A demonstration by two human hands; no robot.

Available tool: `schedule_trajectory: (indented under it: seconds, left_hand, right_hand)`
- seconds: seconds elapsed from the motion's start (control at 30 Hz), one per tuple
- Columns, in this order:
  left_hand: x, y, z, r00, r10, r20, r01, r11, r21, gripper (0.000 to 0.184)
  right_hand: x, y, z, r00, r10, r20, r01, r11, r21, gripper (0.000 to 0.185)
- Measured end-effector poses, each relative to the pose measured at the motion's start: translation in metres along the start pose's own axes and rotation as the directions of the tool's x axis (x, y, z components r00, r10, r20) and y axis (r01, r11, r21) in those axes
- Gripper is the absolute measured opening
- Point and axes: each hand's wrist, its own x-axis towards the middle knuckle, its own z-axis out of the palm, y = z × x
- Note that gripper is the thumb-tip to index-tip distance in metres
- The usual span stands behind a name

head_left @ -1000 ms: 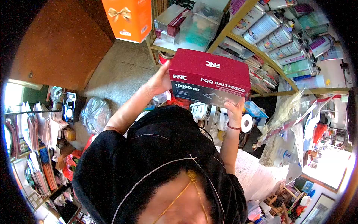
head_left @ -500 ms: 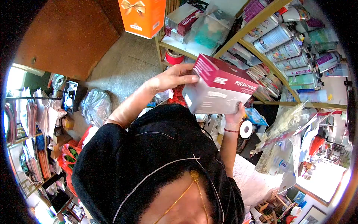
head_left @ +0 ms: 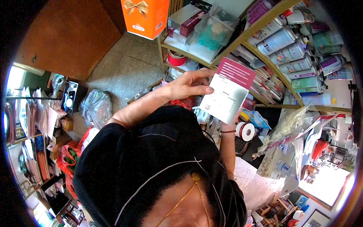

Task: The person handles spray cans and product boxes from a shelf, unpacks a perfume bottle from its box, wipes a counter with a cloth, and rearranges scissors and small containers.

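Maroon-and-white box held up before the chest, end panel turned to view

The box [head_left: 227,90] is held tilted in the air, in front of the black top [head_left: 151,162], its printed lines too blurred to be read. Its left edge is met by the left hand [head_left: 186,85], whose thumb and forefinger are parted; whether the edge is pinched between them cannot be told. The near end is overlapped with the right hand [head_left: 229,127], whose fingers are hidden behind the box, so their state cannot be told. A red bracelet [head_left: 228,131] is worn on that wrist. Just beside it, a white-faced spool [head_left: 245,128] is seen. Farther out, spray cans [head_left: 278,39] are lined up on a wooden shelf [head_left: 251,33]. An orange carton [head_left: 145,19] is seen at the top edge, and a tied plastic bag [head_left: 96,108] to the left.
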Motion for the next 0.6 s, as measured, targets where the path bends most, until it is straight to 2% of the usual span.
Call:
schedule_trajectory:
  seconds: [0.03, 0.07, 0.1, 0.13, 0.17, 0.23, 0.27, 0.3, 0.33, 0.4, 0.43, 0.5, 0.53, 0.57, 0.6]
  left_hand:
    - [0.001, -0.004, 0.001, 1.0, 0.002, 0.002, -0.002, 1.0, 0.0, 0.053]
    - [0.004, -0.009, 0.001, 0.998, 0.055, -0.007, -0.055, 0.998, -0.012, 0.054]
    - [0.007, -0.014, 0.002, 0.994, 0.108, -0.017, -0.108, 0.994, -0.025, 0.056]
    - [0.014, -0.02, 0.001, 0.985, 0.169, -0.009, -0.169, 0.986, 0.009, 0.067]
    - [0.018, -0.018, 0.001, 0.985, 0.173, -0.01, -0.173, 0.985, 0.01, 0.067]
    - [0.026, -0.013, -0.002, 0.981, 0.189, -0.047, -0.172, 0.954, 0.246, 0.079]
    - [0.034, -0.014, -0.008, 0.966, 0.258, -0.003, -0.233, 0.88, 0.413, 0.088]
    - [0.038, -0.012, -0.013, 0.965, 0.262, -0.009, -0.235, 0.877, 0.418, 0.088]
    - [0.04, -0.011, -0.018, 0.983, 0.182, 0.039, -0.181, 0.888, 0.422, 0.088]
    - [0.047, -0.011, -0.028, 0.993, 0.048, 0.105, -0.091, 0.89, 0.447, 0.09]
    - [0.054, -0.011, -0.035, 0.994, 0.05, 0.099, -0.089, 0.889, 0.449, 0.09]
    - [0.072, -0.011, -0.046, 0.929, -0.053, 0.365, -0.019, 0.982, 0.19, 0.093]
    - [0.08, -0.012, -0.047, 0.903, -0.12, 0.412, 0.081, 0.991, 0.11, 0.091]
    - [0.085, -0.014, -0.049, 0.905, -0.117, 0.41, 0.079, 0.991, 0.11, 0.091]
    - [0.091, -0.016, -0.05, 0.851, -0.123, 0.511, 0.103, 0.992, 0.068, 0.088]
  right_hand:
    - [-0.002, 0.001, 0.008, 1.0, 0.016, 0.006, -0.016, 1.0, -0.023, 0.052]
    - [0.015, 0.018, -0.035, 0.984, -0.133, -0.122, 0.088, 0.942, -0.323, 0.061]
    - [0.005, 0.009, 0.008, 0.945, 0.289, 0.152, -0.306, 0.947, 0.1, 0.066]
    - [0.016, 0.025, -0.045, 0.953, 0.294, 0.077, -0.303, 0.933, 0.193, 0.068]
    - [0.017, 0.027, -0.045, 0.936, 0.337, 0.106, -0.353, 0.888, 0.295, 0.07]
    - [0.017, 0.029, -0.046, 0.893, 0.419, 0.164, -0.443, 0.755, 0.483, 0.074]
    - [0.013, 0.026, -0.028, 0.805, 0.473, 0.359, -0.591, 0.693, 0.412, 0.076]
    - [0.011, 0.025, -0.015, 0.675, 0.509, 0.534, -0.717, 0.624, 0.31, 0.078]
    - [0.01, 0.027, -0.007, 0.644, 0.468, 0.605, -0.731, 0.609, 0.308, 0.08]
    - [0.003, 0.026, 0.008, 0.662, 0.473, 0.581, -0.723, 0.606, 0.331, 0.08]
    - [-0.001, 0.026, 0.012, 0.685, 0.475, 0.552, -0.71, 0.608, 0.357, 0.081]
    - [-0.008, 0.028, 0.009, 0.761, 0.533, 0.369, -0.647, 0.665, 0.374, 0.081]
    - [-0.01, 0.026, 0.009, 0.74, 0.586, 0.329, -0.672, 0.649, 0.356, 0.08]
    - [-0.013, 0.026, 0.013, 0.747, 0.599, 0.29, -0.664, 0.695, 0.276, 0.079]
    - [-0.016, 0.026, 0.017, 0.752, 0.61, 0.25, -0.656, 0.73, 0.191, 0.078]
